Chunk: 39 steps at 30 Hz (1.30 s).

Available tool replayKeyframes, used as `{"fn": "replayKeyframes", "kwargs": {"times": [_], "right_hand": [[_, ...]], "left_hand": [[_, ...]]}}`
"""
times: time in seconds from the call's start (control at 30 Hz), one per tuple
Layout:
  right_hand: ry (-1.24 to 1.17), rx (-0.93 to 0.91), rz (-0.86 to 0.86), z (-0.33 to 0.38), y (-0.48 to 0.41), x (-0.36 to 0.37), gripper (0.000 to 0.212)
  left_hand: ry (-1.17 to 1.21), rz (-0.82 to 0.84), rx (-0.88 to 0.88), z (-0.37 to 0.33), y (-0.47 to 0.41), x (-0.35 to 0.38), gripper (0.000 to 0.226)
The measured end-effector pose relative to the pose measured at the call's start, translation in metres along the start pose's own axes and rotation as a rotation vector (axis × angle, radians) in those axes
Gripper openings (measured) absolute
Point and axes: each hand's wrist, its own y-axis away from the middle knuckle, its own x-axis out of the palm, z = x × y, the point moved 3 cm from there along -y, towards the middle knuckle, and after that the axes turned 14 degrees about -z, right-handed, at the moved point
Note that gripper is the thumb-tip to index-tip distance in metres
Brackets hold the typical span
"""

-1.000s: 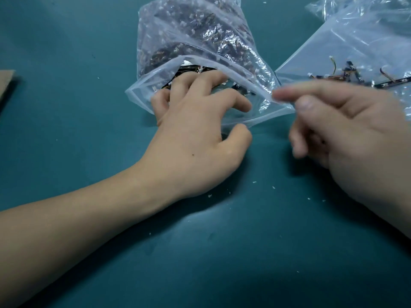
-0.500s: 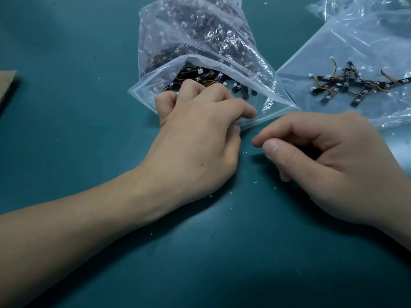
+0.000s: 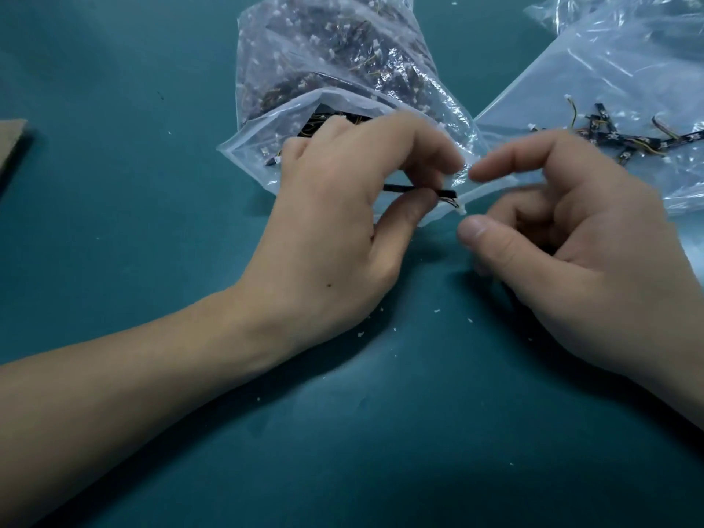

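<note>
A teal bench [image 3: 114, 184] fills the view and carries everything. On its far middle lies a clear plastic bag [image 3: 343, 70] crammed with small black circuit strips with thin wires and white plugs, its open mouth turned toward the person. To the right of it, and touching it at the corner, lies a second clear bag [image 3: 590, 89], nearly flat. The left hand [image 3: 335, 230] comes in from the lower left with its outer fingers inside the mouth of the full bag; its thumb and forefinger are closed in a pinch on one black strip [image 3: 445, 193], held level just in front of the bag's lip. The right hand [image 3: 579, 253] sits just beside it, holding nothing: forefinger stretched out, thumb out below it, the other fingers loosely curled. A corner of brown cardboard [image 3: 11, 142] shows at the left edge. A small cluster of loose strips [image 3: 624, 141] lies at the second bag; whether on or inside it cannot be told. The held strip's white plug [image 3: 461, 210] hangs between the right thumb and forefinger, just short of the thumb tip. White crumbs [image 3: 436, 310] dot the bench near the hands
</note>
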Motion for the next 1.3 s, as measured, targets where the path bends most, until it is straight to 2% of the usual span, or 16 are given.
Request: {"fn": "replayKeyframes", "kwargs": {"times": [0.07, 0.13, 0.23, 0.33, 0.4, 0.53, 0.67, 0.83, 1.03, 1.3], "right_hand": [[-0.034, 0.015, -0.013, 0.000, -0.001, 0.000, 0.023], [0.018, -0.041, 0.004, 0.002, -0.002, 0.001, 0.015], [0.048, -0.073, -0.013, 0.003, -0.002, 0.001, 0.014], [-0.024, -0.030, -0.092, 0.001, -0.005, -0.002, 0.014], [-0.048, 0.007, -0.108, 0.000, -0.006, -0.003, 0.014], [-0.011, 0.035, -0.045, -0.001, -0.006, 0.001, 0.025], [0.082, -0.050, 0.052, 0.005, -0.005, 0.004, 0.023], [0.023, -0.055, 0.047, 0.008, -0.002, 0.001, 0.025], [0.084, -0.128, 0.047, 0.010, -0.002, 0.000, 0.028], [0.000, -0.043, 0.097, 0.005, -0.002, 0.001, 0.023]], "left_hand": [[0.091, -0.007, 0.010, -0.001, 0.000, -0.001, 0.029], [0.120, 0.026, 0.030, -0.002, 0.000, 0.000, 0.031], [0.147, 0.073, 0.029, -0.004, 0.000, 0.001, 0.024], [0.115, 0.068, -0.044, -0.001, 0.000, 0.001, 0.010], [0.139, 0.071, -0.096, 0.002, 0.000, 0.002, 0.012], [0.174, 0.015, -0.089, 0.002, -0.004, 0.000, 0.014], [0.242, 0.041, -0.051, -0.002, -0.004, -0.001, 0.013], [0.219, 0.091, -0.061, -0.005, 0.000, 0.001, 0.016], [0.230, 0.166, -0.089, -0.005, 0.000, 0.000, 0.017], [0.210, 0.097, -0.061, -0.003, -0.003, 0.000, 0.019]]}}
